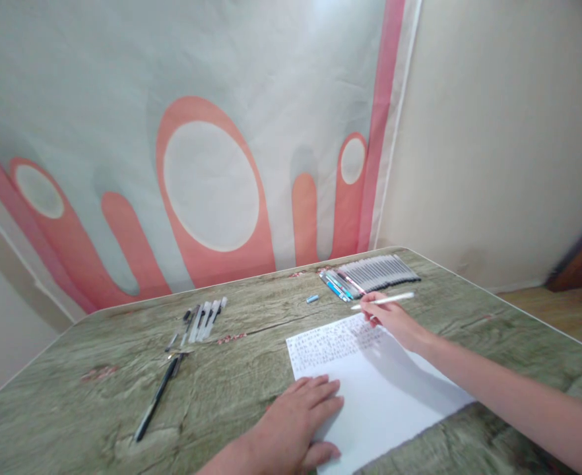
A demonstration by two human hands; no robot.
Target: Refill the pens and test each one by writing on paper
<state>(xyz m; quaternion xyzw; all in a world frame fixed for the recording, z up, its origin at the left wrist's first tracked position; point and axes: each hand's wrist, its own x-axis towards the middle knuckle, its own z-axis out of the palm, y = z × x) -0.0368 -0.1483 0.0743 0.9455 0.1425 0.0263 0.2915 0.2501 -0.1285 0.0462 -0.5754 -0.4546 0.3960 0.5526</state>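
Observation:
A white sheet of paper (pixel 390 409) lies on the table, its upper part filled with rows of small dark handwriting. My left hand (pixel 303 415) rests flat on the paper's left side, fingers spread. At the paper's top edge, my right hand (pixel 387 316) grips a slim white pen (pixel 397 298) between thumb and fingers. The pen slants low, its tip pointing left just beyond the sheet; contact with the table cannot be made out. A small blue pen cap (pixel 312 299) lies to the left of the pen tip.
Behind my right hand lies a row of many grey refills or pens (pixel 380 272), beside several blue and pink pens (pixel 338 287). Several clear-and-black pen parts (pixel 204 321) and a black pen (pixel 157 399) lie at left. A printed backdrop (pixel 212 257) hangs behind the wooden table (pixel 241 376).

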